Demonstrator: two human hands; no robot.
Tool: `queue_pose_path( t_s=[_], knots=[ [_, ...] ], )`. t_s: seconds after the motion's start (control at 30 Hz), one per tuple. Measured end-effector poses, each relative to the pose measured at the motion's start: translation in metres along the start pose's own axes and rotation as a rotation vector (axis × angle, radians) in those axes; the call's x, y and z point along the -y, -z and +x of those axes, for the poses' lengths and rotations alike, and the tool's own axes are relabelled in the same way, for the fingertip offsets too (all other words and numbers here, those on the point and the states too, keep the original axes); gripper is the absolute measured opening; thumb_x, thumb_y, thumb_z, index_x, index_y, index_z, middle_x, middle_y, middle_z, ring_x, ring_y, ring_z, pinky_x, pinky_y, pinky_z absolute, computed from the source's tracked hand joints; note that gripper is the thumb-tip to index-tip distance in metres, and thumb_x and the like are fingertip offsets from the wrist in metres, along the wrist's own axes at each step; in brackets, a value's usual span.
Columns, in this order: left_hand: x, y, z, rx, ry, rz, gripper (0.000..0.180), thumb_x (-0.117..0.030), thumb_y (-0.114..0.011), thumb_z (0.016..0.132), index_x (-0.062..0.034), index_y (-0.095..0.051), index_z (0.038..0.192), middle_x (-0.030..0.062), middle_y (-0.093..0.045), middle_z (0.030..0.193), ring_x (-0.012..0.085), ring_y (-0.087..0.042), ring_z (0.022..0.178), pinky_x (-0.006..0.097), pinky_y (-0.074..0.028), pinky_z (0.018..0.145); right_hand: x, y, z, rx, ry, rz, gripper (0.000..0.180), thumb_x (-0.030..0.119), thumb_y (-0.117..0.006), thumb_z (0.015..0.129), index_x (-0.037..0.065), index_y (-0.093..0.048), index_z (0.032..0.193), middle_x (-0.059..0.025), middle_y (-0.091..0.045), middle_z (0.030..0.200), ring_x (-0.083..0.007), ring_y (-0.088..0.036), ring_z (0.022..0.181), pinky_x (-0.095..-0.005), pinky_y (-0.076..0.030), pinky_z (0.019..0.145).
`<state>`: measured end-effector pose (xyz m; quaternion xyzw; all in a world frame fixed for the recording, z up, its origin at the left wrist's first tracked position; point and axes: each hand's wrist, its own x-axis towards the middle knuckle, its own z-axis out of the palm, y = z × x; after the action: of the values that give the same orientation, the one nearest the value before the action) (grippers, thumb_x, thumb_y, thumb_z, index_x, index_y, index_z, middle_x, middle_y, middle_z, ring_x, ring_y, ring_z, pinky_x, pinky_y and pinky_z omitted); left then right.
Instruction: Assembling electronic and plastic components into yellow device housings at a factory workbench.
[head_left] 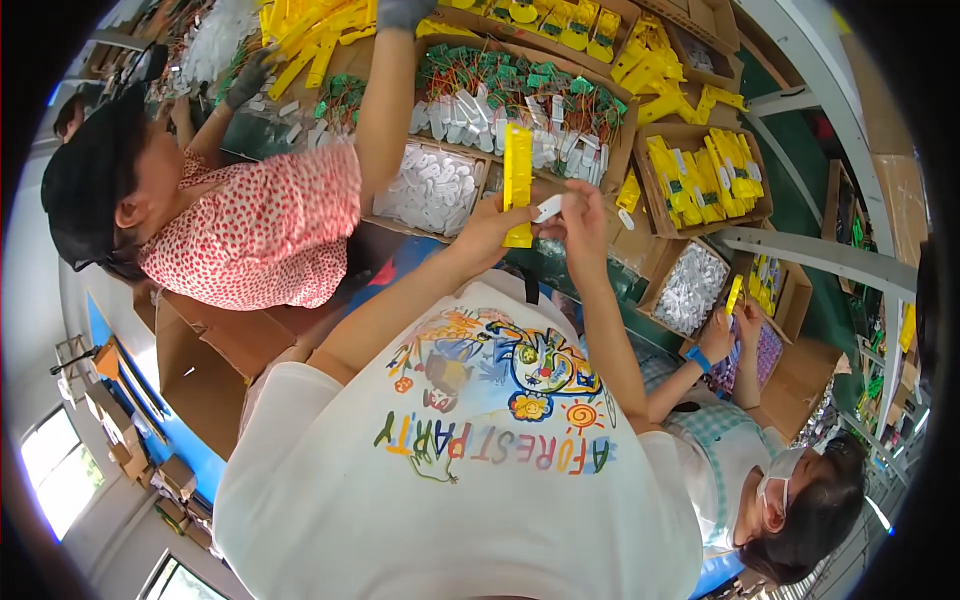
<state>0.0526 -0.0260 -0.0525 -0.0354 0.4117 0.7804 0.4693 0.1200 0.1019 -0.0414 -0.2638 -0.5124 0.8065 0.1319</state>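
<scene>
My left hand (488,234) is closed round a long, narrow yellow plastic part (517,170), which stands nearly upright in front of my chest. My right hand (580,228) is closed, its fingers pinching a small white plastic piece (548,208) beside the lower end of the yellow part. My left thumb reaches close to the white piece; whether the two parts touch is too small to tell. Beyond my hands lie green circuit boards (500,75) with coloured wires and white plastic pieces attached.
A carton of loose white pieces (425,190) stands left of my hands. At right are a carton of yellow parts (705,175) and a carton of white parts (690,288). One co-worker's arm (388,110) reaches across at left; another co-worker's hands (728,330) hold a yellow part at right.
</scene>
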Motion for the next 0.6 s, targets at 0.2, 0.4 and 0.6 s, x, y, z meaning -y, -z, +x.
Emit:
queue_pose_path(
  t_s=[0.2,0.4,0.6],
  knots=[
    [-0.008,-0.01,-0.003,-0.12,-0.134,0.112,0.029,-0.019,-0.054,0.09,-0.0035,-0.049,0.114,0.0046,-0.057,0.085,0.0132,-0.054,0.072,0.027,-0.046,0.065,-0.008,-0.005,0.005,0.031,0.063,-0.178,0.012,0.013,-0.062,0.088,0.0,-0.062,0.088,-0.0033,-0.06,0.066,-0.0088,-0.06,0.06,-0.0219,-0.05,0.051],
    [-0.018,-0.01,0.002,-0.121,-0.027,0.067,0.044,-0.043,-0.029,0.098,-0.0069,-0.052,0.107,0.0027,-0.053,0.077,0.0108,-0.049,0.064,0.024,-0.04,0.057,0.011,-0.024,0.015,0.247,0.075,-0.411,0.017,0.015,-0.059,0.09,-0.001,-0.06,0.084,-0.0028,-0.059,0.064,-0.0088,-0.06,0.055,-0.0219,-0.048,0.048],
    [-0.032,0.0,0.006,0.003,0.056,0.405,0.048,-0.045,-0.023,0.099,-0.0073,-0.052,0.108,0.0033,-0.054,0.082,0.0114,-0.051,0.069,0.025,-0.041,0.06,0.029,-0.036,0.02,0.316,0.201,-0.599,0.025,0.016,-0.056,0.091,0.0,-0.052,0.071,-0.0028,-0.05,0.059,-0.0101,-0.055,0.053,-0.0272,-0.043,0.047]
  ],
)
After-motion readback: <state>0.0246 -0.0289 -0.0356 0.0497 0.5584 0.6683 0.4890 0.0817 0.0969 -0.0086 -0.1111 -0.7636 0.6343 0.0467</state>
